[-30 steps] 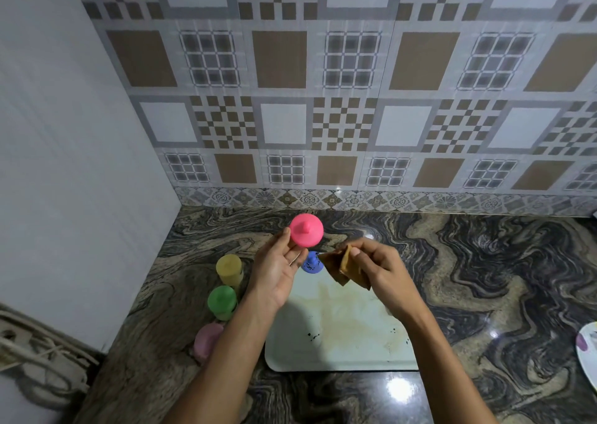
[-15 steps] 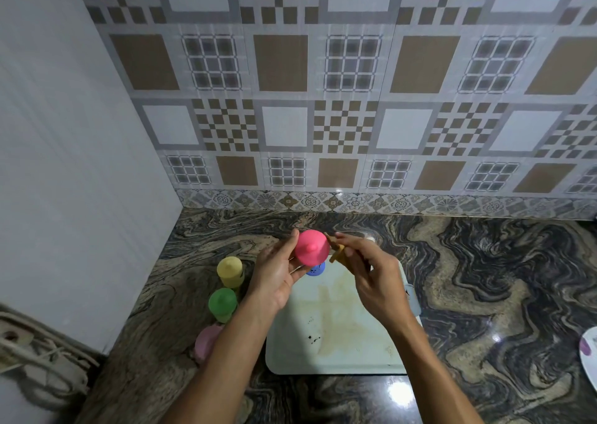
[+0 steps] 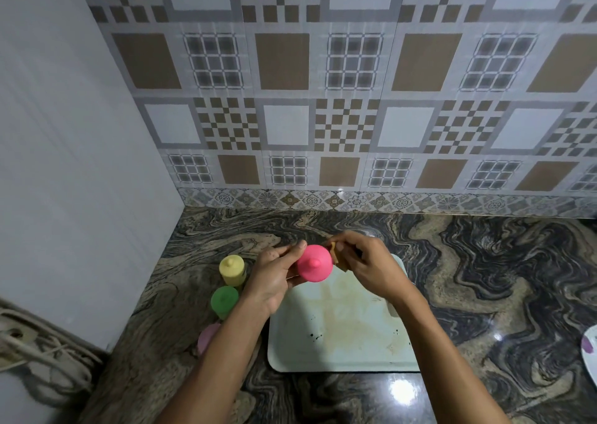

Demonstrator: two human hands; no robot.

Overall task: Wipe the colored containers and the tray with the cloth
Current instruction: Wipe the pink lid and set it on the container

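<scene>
While raised over the tray's [image 3: 339,343] far end, the pink container [image 3: 314,263] is gripped by the left hand [image 3: 273,278].
A cloth [image 3: 337,255], seemingly touching its right side, is pinched in the right hand [image 3: 368,265].

Low in the frame's centre, the left hand [image 3: 273,281] holds a bright pink plastic container [image 3: 315,263], its knobbed lid facing the camera, above the far end of a stained pale rectangular tray [image 3: 339,346]. The right hand [image 3: 366,267] pinches a folded tan cloth [image 3: 338,255] against the container's right side. Left of the tray, on the dark swirled stone counter [image 3: 484,278], stand a yellow container [image 3: 232,270], a green container [image 3: 224,301] and, partly hidden by the left forearm, a pale pink container [image 3: 208,338].
</scene>
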